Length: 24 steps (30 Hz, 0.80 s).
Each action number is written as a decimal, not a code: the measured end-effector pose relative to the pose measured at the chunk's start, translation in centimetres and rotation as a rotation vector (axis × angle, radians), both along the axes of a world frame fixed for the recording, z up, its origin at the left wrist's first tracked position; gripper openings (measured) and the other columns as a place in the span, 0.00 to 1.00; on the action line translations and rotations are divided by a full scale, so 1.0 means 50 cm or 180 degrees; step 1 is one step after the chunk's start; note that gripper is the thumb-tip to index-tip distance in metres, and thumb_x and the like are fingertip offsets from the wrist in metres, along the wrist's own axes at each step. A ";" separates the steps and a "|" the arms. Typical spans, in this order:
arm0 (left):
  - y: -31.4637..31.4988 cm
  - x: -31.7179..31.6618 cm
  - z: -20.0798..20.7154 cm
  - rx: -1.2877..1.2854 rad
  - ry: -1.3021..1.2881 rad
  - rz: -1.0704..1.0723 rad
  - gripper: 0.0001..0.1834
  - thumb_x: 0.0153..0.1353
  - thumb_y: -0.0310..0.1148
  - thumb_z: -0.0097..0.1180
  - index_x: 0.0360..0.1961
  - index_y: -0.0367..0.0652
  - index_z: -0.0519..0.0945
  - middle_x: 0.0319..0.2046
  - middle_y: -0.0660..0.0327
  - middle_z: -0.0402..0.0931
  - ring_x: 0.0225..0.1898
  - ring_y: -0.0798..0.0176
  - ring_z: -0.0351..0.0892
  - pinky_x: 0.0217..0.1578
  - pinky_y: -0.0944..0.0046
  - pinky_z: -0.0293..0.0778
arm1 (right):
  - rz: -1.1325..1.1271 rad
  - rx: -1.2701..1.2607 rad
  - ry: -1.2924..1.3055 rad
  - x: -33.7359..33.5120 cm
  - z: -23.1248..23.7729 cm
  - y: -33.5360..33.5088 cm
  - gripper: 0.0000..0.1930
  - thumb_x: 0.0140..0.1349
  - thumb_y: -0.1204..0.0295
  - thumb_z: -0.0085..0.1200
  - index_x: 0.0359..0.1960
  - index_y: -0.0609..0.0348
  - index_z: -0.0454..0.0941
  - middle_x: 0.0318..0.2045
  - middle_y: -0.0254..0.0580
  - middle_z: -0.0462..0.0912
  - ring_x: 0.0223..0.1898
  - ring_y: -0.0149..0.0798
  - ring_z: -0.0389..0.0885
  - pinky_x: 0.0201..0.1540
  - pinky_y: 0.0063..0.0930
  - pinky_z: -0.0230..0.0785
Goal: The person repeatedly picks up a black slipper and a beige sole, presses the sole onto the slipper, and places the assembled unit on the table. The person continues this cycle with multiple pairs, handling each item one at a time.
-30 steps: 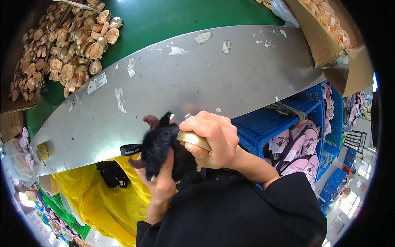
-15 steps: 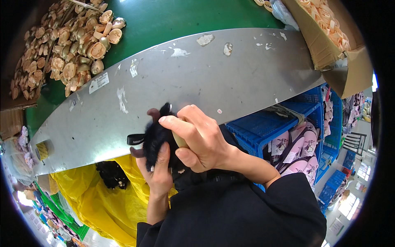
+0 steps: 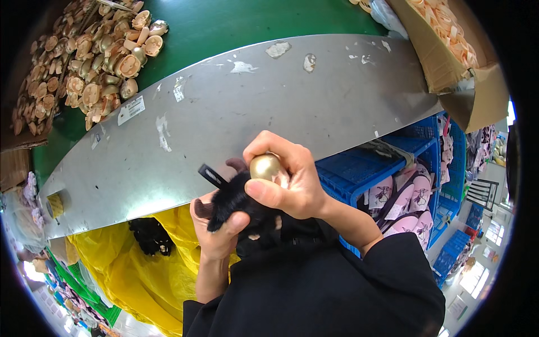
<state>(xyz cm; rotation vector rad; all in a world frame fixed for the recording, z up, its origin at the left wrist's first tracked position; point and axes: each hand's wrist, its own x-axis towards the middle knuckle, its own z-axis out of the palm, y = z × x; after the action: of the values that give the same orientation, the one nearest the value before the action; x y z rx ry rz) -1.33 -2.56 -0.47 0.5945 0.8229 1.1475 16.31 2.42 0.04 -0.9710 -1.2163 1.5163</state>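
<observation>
My left hand (image 3: pixel 215 240) is closed around a small black furry plush piece (image 3: pixel 234 199), with brown ribbed bits sticking out and a black ribbon tag (image 3: pixel 210 175) at its edge. Pinched between thumb and fingers of my right hand (image 3: pixel 305 178) is a shiny gold rounded shell (image 3: pixel 265 167). It is right beside the plush; whether the two are joined I cannot tell. Both hands are above the near edge of the grey metal worktop (image 3: pixel 224 118). Part of the plush is hidden by my fingers.
Many gold and peach plastic shells (image 3: pixel 104 56) heap at the far left on a green surface (image 3: pixel 236 22). A cardboard box (image 3: pixel 449 67) of peach parts stands far right. Below are a yellow bag (image 3: pixel 112 275) holding black plush pieces (image 3: pixel 151 236), and blue crates (image 3: pixel 353 174).
The plush has tilted and dropped slightly in my left hand. My right hand has turned and lifted a little, so the gold shell now shows plainly.
</observation>
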 end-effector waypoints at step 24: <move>0.002 0.014 0.015 0.0008 0.0714 0.0547 0.19 0.64 0.27 0.63 0.55 0.33 0.78 0.48 0.58 0.83 0.48 0.62 0.83 0.55 0.63 0.75 | -0.0297 0.0852 0.0109 -0.033 -0.056 -0.013 0.26 0.73 0.45 0.51 0.48 0.60 0.72 0.24 0.33 0.77 0.24 0.27 0.76 0.29 0.20 0.69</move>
<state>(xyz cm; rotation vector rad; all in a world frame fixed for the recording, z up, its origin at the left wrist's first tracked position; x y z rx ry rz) -0.61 -2.46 0.30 0.6728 1.0813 1.2523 14.67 1.76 -2.74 -0.8087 -1.2928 1.2547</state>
